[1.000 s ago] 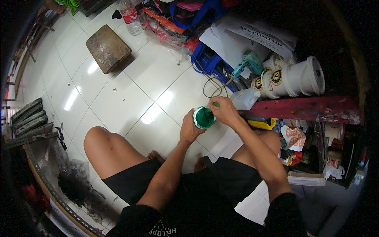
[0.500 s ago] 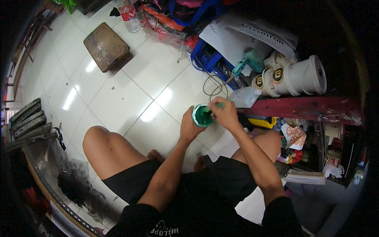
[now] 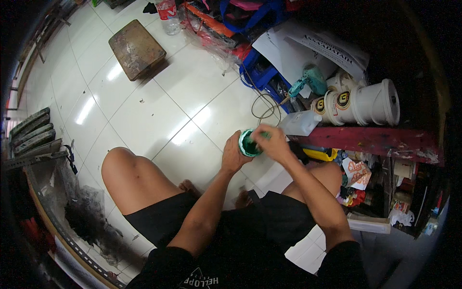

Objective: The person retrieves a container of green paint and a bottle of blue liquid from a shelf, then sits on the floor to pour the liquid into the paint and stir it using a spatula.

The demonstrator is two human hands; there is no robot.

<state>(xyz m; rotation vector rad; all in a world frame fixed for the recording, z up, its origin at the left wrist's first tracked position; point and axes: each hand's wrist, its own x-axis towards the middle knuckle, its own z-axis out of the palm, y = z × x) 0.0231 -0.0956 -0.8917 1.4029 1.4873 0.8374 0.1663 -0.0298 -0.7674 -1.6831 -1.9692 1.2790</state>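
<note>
My left hand point(image 3: 232, 154) is wrapped round the side of a small round tub point(image 3: 242, 150), tilted so that its mouth shows. Dark green paint point(image 3: 248, 144) fills the inside, and whitish green smears coat the rim. Over the mouth, my right hand point(image 3: 272, 144) is closed on a green stirring stick point(image 3: 265, 135), blurred by motion. Its lower end is hidden by my fingers and the tub. Both hands are held above the tiled floor, between my bent knees.
A low brown stool point(image 3: 137, 50) stands ahead on the left. To the right, white buckets point(image 3: 370, 103), a teal-smeared heat gun point(image 3: 310, 82) and a translucent jerrycan point(image 3: 302, 123) sit by a red ledge point(image 3: 365, 142). A cable point(image 3: 262, 108) loops near the blue bag point(image 3: 262, 72).
The right hand has shifted slightly left over the tub's mouth, with the stick in it. The left hand still holds the tub. The whole view has turned a little.
</note>
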